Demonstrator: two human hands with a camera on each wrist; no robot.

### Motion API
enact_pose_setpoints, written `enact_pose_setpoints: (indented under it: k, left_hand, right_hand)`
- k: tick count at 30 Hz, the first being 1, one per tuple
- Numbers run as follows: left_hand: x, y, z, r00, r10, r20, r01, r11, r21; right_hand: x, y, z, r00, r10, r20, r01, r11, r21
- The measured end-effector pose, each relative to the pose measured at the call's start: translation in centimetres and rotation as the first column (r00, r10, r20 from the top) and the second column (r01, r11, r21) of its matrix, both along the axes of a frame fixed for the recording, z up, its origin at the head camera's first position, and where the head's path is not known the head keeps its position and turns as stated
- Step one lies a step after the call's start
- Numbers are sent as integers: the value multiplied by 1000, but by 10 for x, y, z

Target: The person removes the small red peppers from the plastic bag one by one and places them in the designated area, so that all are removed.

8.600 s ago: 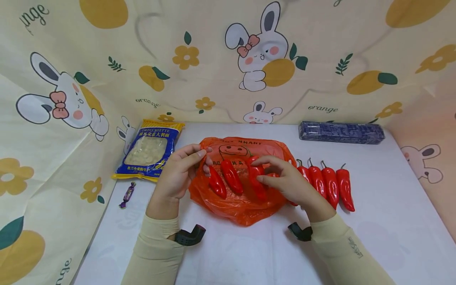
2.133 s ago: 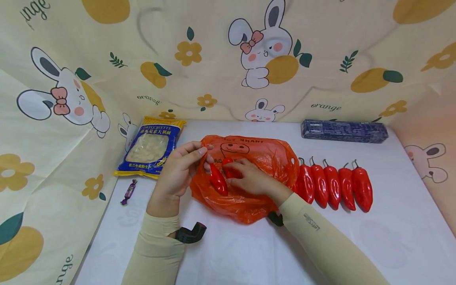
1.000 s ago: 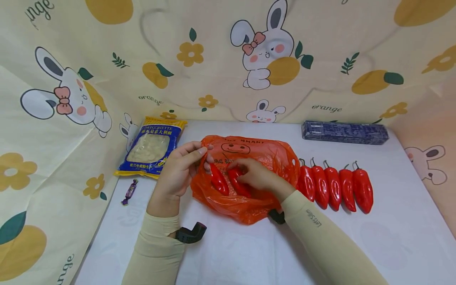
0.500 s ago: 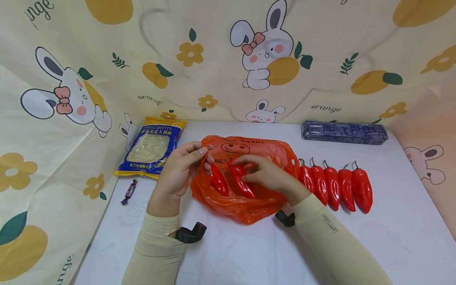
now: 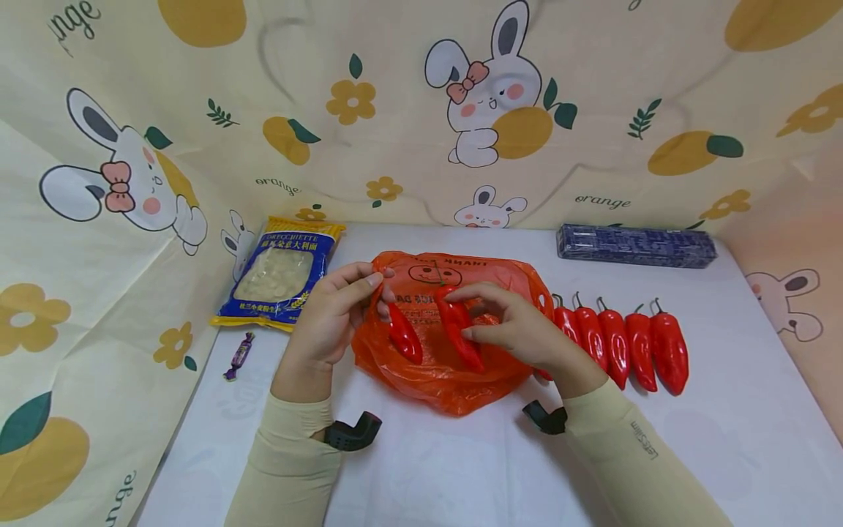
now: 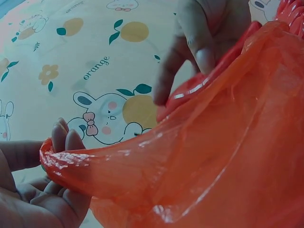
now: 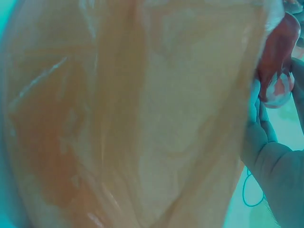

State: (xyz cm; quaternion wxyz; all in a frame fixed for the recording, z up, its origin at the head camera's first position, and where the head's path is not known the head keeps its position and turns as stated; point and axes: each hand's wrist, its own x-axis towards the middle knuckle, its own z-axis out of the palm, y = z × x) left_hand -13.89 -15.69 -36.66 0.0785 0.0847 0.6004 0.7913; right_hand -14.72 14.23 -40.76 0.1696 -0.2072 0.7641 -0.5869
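Note:
In the head view my left hand pinches the left edge of a thin red plastic bag that lies mid-table with its mouth towards me. My right hand holds a glossy red chili pepper between thumb and fingers, at the bag's mouth, green stem pointing away. A second red chili pepper lies in the bag close to my left fingers. The left wrist view has the held pepper just above the stretched bag edge. Bag plastic fills most of the right wrist view.
Several red chili peppers lie in a row right of the bag, partly behind my right hand. A blue and yellow pasta packet and a purple-wrapped candy are at left. A long dark blue box stands at the back right.
My right hand has reached into the bag, taken hold of a pepper and drawn it rightwards. Compared with the oldest frame, the row at right has one more pepper. The left hand keeps its place.

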Motion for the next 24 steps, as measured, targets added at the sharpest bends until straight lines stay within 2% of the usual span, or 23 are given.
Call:
enact_pose_setpoints:
  k: [5,16,24]
  left_hand:
    - [0,0,-1,1000,2,3,-2,1000,-2]
    - [0,1,1,1000,1,29,-1,1000,3]
    - [0,1,1,1000,5,27,-5,1000,8]
  right_hand:
    - [10,7,2,1000,-15,-27,14,1000,-19]
    - [24,39,-1,993,-114,-19,113,993,-38]
    - [31,69,-2,982,-190,21,190,981,-27]
